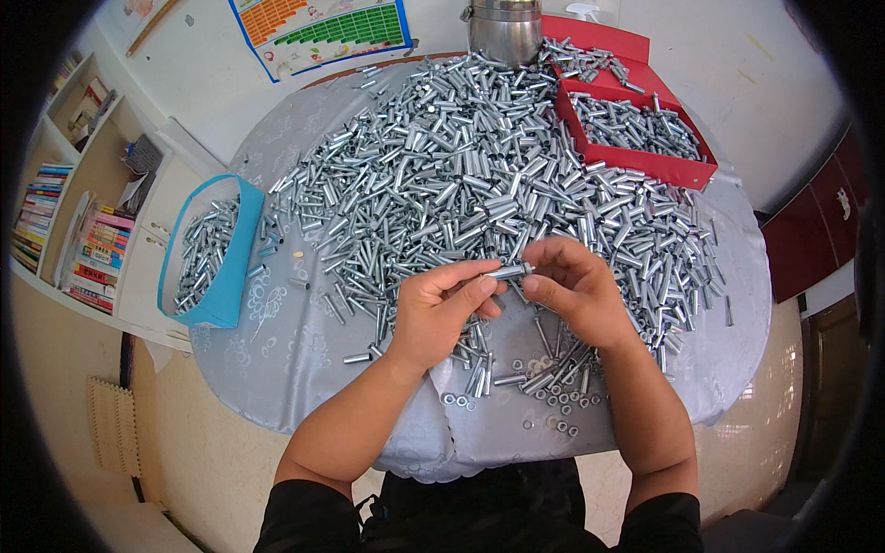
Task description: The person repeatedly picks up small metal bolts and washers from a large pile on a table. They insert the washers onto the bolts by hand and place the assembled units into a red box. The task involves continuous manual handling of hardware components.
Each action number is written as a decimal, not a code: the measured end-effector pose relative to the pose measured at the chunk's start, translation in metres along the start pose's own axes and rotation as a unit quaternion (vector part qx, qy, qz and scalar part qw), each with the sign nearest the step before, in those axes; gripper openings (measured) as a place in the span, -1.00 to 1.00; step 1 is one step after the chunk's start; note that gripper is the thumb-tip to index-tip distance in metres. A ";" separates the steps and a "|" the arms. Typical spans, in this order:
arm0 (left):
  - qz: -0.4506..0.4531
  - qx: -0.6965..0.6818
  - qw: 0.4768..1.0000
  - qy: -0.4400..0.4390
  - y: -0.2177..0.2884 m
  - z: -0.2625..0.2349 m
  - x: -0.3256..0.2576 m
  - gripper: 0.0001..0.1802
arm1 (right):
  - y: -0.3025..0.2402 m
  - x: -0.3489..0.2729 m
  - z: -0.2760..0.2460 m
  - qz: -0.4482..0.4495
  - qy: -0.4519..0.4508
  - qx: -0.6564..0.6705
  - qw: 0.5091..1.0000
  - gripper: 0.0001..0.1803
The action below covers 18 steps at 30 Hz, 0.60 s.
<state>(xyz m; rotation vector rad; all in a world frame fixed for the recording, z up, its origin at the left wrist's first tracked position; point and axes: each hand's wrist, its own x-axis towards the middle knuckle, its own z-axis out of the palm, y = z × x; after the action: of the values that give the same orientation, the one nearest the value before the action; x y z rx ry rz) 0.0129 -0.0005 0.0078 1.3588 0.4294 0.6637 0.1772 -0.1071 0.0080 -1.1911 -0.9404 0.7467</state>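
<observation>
Silvery bolt [506, 273], likely stiff, light, slick, best held mid-shank: left fingers [472, 293] pinch it; right fingers [546, 291] at its end, grip unclear.

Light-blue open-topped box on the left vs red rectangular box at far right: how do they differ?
Position: the light-blue open-topped box stands by the table's left edge; the red rectangular box sits at the far right.
Panel: the red box has a red panel behind it with loose hardware lying on it; the blue box shows none.
Shared: both contain silver metal pieces and rest on the silver-grey tablecloth.
</observation>
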 end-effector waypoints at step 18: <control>0.011 0.025 1.000 0.004 -0.001 0.001 -0.001 -0.74 | -0.004 0.002 -0.013 0.084 -0.066 0.013 0.994 -0.83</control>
<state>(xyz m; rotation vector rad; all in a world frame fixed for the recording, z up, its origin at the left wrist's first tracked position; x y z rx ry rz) 0.0130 -0.0018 0.0068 1.4091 0.4415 0.6807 0.1901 -0.1119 0.0106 -1.2197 -0.9442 0.9801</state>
